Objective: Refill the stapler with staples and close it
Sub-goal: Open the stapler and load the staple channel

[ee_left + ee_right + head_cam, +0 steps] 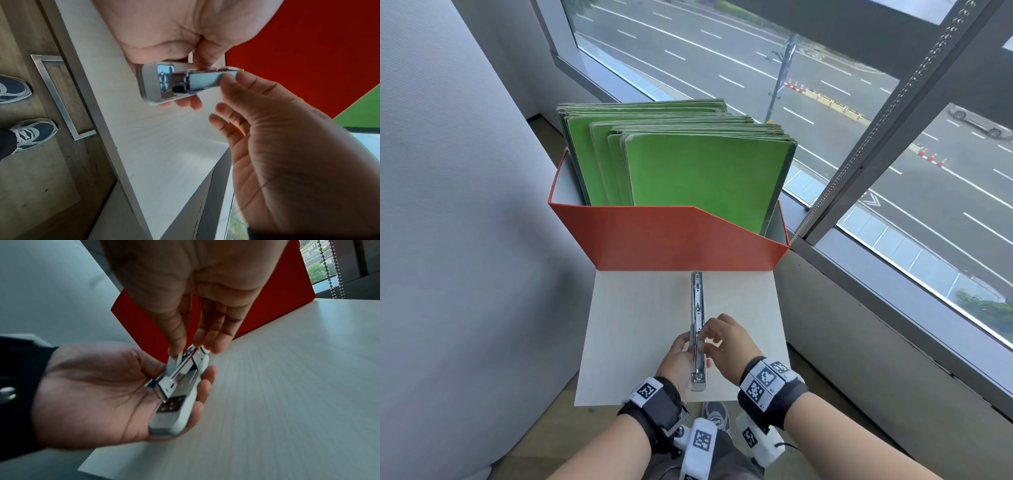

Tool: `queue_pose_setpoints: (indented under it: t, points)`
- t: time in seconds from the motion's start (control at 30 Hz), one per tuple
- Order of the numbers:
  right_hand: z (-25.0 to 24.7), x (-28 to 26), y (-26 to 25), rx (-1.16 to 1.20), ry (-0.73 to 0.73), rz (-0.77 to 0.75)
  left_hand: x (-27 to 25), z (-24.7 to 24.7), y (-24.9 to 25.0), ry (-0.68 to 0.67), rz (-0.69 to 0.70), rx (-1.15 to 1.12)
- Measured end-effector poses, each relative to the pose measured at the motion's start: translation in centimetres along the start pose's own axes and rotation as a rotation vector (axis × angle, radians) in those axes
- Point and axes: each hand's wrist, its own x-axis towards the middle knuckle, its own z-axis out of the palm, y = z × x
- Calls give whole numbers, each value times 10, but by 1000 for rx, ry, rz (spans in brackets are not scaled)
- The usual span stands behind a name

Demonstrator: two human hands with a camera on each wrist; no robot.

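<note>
A white and chrome stapler [697, 298] is swung fully open, its lid stretched away from me above the white table [633, 329]. My left hand [681, 353] holds its base [170, 415] in the palm, fingers curled under it and thumb on the near side. My right hand [714, 337] comes in from the right. Its thumb and fingers [174, 347] pinch a silvery strip of staples [207, 79] over the open metal channel [180, 378]. In the right wrist view the staple strip [172, 365] stands tilted against the channel's edge. Whether it sits in the channel I cannot tell.
A red file box [654, 240] holding several green folders [705, 178] stands at the table's far edge, just beyond the stapler's tip. A window sill and glass [893, 240] run along the right, a grey wall on the left. My shoes [30, 129] show on the wooden floor.
</note>
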Motion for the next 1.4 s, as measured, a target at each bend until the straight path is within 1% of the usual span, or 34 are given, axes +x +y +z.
queue_pose_setpoints:
  t: [0.17, 0.37, 0.63, 0.7, 0.83, 0.9, 0.97, 1.07, 1.1, 1.17, 1.27, 1.33, 1.4]
  points:
    - [6, -15, 2, -33, 0, -14, 2, -1, 1, -17, -1, 4]
    - [9, -23, 5, -42, 30, -20, -2, 3, -4, -1, 12, 9]
    - [19, -28, 12, -120, 45, -79, -2, 0, -4, 18, -1, 49]
    - [20, -31, 12, -166, 51, -107, -1, -2, -4, 20, -7, 55]
    - [21, -33, 15, -335, 39, -229, -4, -5, -2, 18, -22, 60]
    - [23, -34, 17, -414, 8, -275, -6, -6, -2, 22, -19, 66]
    - [18, -33, 13, -409, -47, -280, -7, -7, -1, 28, -13, 72]
    - [-1, -23, 6, -205, -148, -142, -9, -10, 0, 14, -21, 55]
    - [-8, -16, 2, -139, -145, -100, -10, -11, 1, -2, -29, 45]
    - [-20, 3, -2, -54, -93, -26, -13, -11, 2, -20, -37, 36]
    - [-29, 36, 2, 62, -63, 162, -17, -10, 3, -25, -37, 33]
    - [-28, 58, 7, 235, -82, 290, -19, -10, 3, -32, -37, 38]
    - [-25, 77, 8, 507, -82, 389, -22, -10, 3, -42, -38, 45]
